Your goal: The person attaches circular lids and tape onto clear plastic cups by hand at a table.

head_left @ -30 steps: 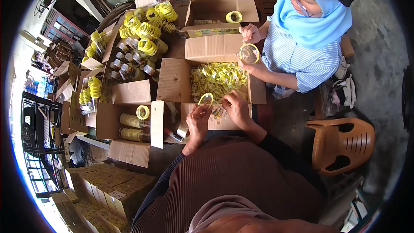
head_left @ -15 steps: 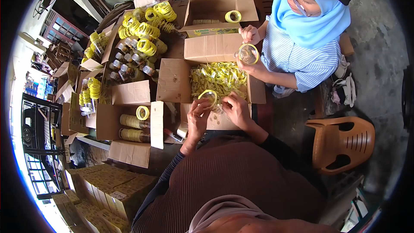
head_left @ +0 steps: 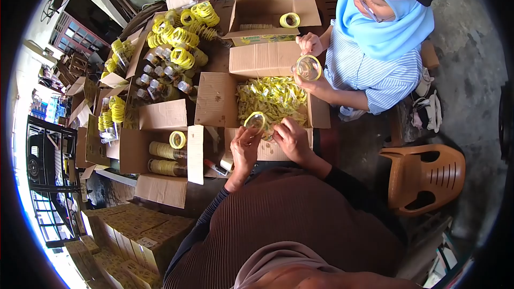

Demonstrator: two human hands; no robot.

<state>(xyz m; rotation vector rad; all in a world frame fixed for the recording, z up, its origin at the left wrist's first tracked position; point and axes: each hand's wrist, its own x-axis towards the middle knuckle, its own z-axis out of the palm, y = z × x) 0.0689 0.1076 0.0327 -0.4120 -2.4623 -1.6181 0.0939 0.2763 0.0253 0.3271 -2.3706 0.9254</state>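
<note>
A clear plastic cup with a yellow rim is tilted in my left hand, whose fingers are wrapped round it. My right hand is close by on the right, its fingers pinched together near the cup's lower end. Whatever lies between those fingertips is too small to make out. Just beyond both hands, an open carton holds a heap of small yellow-and-clear packets.
Across the corner a co-worker holds a similar cup. Another carton stands behind. Yellow-rimmed cup stacks and a carton of stacked cups are at left. A brown plastic chair stands right.
My left hand and the cup have shifted slightly left. My right hand has moved a little, its fingertips still by the cup's lower end. The co-worker's hands have hardly moved.
</note>
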